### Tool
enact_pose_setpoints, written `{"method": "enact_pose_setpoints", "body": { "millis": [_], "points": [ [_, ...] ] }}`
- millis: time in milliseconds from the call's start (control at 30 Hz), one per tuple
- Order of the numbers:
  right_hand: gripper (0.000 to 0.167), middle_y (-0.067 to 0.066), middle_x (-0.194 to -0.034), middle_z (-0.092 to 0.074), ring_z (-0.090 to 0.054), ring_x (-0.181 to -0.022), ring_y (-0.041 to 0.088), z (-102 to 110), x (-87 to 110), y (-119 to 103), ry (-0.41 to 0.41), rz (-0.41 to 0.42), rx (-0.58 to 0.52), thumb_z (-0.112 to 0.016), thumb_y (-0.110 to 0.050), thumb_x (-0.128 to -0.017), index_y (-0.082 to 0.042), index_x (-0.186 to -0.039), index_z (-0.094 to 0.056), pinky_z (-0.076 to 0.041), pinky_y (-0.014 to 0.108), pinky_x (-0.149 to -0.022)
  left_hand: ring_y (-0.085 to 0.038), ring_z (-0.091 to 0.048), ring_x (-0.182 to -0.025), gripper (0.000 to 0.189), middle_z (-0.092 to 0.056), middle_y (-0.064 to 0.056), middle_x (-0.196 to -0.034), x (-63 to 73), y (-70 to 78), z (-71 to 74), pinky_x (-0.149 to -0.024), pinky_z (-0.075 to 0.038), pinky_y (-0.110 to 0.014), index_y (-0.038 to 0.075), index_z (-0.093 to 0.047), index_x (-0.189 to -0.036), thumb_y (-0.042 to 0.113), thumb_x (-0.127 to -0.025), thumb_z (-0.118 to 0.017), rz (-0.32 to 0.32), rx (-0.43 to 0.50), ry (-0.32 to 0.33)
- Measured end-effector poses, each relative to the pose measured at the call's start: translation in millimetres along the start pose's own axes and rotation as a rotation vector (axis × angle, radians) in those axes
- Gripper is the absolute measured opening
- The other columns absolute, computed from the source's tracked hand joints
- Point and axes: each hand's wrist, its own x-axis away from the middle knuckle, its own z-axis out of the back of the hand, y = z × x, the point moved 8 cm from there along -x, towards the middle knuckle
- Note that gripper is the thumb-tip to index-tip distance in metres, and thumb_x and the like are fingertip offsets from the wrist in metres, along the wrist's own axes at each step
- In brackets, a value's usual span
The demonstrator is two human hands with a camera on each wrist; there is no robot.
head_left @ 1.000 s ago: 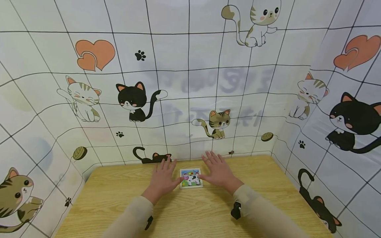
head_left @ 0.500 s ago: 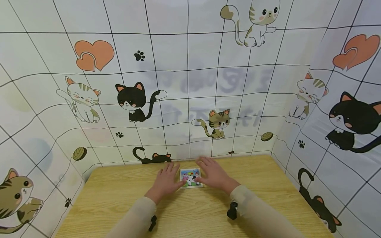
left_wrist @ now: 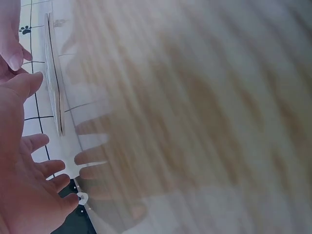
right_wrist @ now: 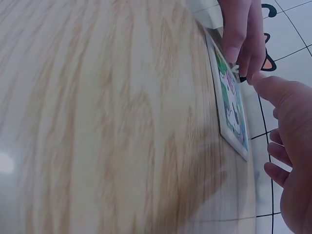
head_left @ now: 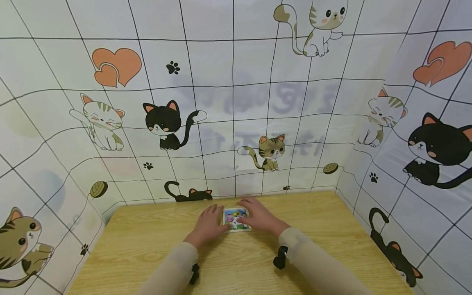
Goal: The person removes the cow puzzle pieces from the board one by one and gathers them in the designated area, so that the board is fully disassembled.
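Note:
A small flat picture board with a pale rim lies on the wooden table, showing a black-and-white cow and a pink animal. On its left side my left hand has its fingers spread and its thumb over the picture's lower left. My right hand is on the other side, its thumb overlapping the picture's right part. The left wrist view catches the board nearly edge-on, with the fingers above the table. In the right wrist view the picture lies below both thumbs, and neither hand grips it.
The wooden table runs back to a white gridded cloth wall printed with cats, hearts and paws, which also closes in the right side. Black straps with small devices are on both wrists.
Both hands have drawn inward and a little nearer, lowering around the board, with thumbs further over the picture. The board stays where it was.

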Motion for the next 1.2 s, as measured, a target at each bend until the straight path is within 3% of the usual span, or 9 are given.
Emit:
{"method": "enact_pose_setpoints", "body": {
  "millis": [200, 400, 533, 700, 900, 1200],
  "points": [
    [0.059, 0.022, -0.162, -0.052, -0.045, -0.153, 0.043, -4.0, -9.1, -5.1, -0.025, -0.015, -0.094, -0.081, -0.027, -0.105, -0.004, -0.155, -0.061, -0.044, 0.062, -0.121, -0.051, -0.037, -0.158, 0.084, -0.040, -0.032, -0.169, -0.1, 1.6, 2.2, -0.125, -0.030, -0.074, 0.002, -0.049, -0.164, 0.049, -0.101, -0.079, 0.018, 0.031, -0.011],
    [0.050, 0.019, -0.153, -0.057, -0.049, -0.146, 0.041, -7.3, -17.4, -14.4, -0.046, -0.005, -0.111, -0.082, -0.022, -0.103, -0.003, -0.147, -0.067, -0.048, 0.059, -0.117, -0.055, -0.034, -0.158, 0.084, -0.038, -0.035, -0.169, 1.6, 1.8, 2.9, -0.124, -0.025, -0.078, 0.001, -0.050, -0.164, 0.048, -0.101, -0.079, 0.024, 0.057, -0.024],
    [0.045, 0.015, -0.144, -0.062, -0.054, -0.139, 0.040, -11.7, -24.7, -17.4, -0.057, 0.012, -0.085, -0.082, -0.023, -0.104, -0.002, -0.142, -0.071, -0.049, 0.059, -0.114, -0.057, -0.031, -0.158, 0.086, -0.036, -0.036, -0.169, 1.3, -1.0, 1.1, -0.125, -0.021, -0.079, -0.001, -0.050, -0.162, 0.049, -0.099, -0.080, 0.025, 0.096, -0.015],
    [0.042, 0.011, -0.137, -0.064, -0.058, -0.130, 0.033, -20.2, -34.2, -14.8, -0.078, 0.005, -0.052, -0.082, -0.026, -0.104, -0.006, -0.140, -0.073, -0.053, 0.052, -0.109, -0.055, -0.028, -0.160, 0.089, -0.034, -0.032, -0.172, -6.7, -13.8, -11.4, -0.126, -0.018, -0.079, 0.003, -0.050, -0.164, 0.055, -0.097, -0.080, 0.034, 0.127, -0.011],
    [0.039, 0.016, -0.130, -0.065, -0.058, -0.119, 0.031, -24.6, -40.9, -17.8, -0.098, 0.011, -0.062, -0.083, -0.020, -0.102, -0.005, -0.136, -0.075, -0.054, 0.052, -0.101, -0.051, -0.025, -0.163, 0.095, -0.031, -0.029, -0.175, -15.5, -26.4, -24.4, -0.129, -0.013, -0.077, 0.005, -0.048, -0.165, 0.059, -0.094, -0.081, 0.053, 0.153, -0.014],
    [0.034, 0.012, -0.127, -0.064, -0.056, -0.117, 0.029, -26.5, -45.2, -21.6, -0.133, 0.031, 0.002, -0.082, -0.019, -0.102, -0.010, -0.135, -0.077, -0.053, 0.050, -0.103, -0.055, -0.026, -0.161, 0.093, -0.031, -0.028, -0.175, -11.6, -25.3, -22.5, -0.129, -0.012, -0.077, 0.009, -0.050, -0.164, 0.059, -0.093, -0.082, 0.065, 0.188, -0.010]
  ]
}}
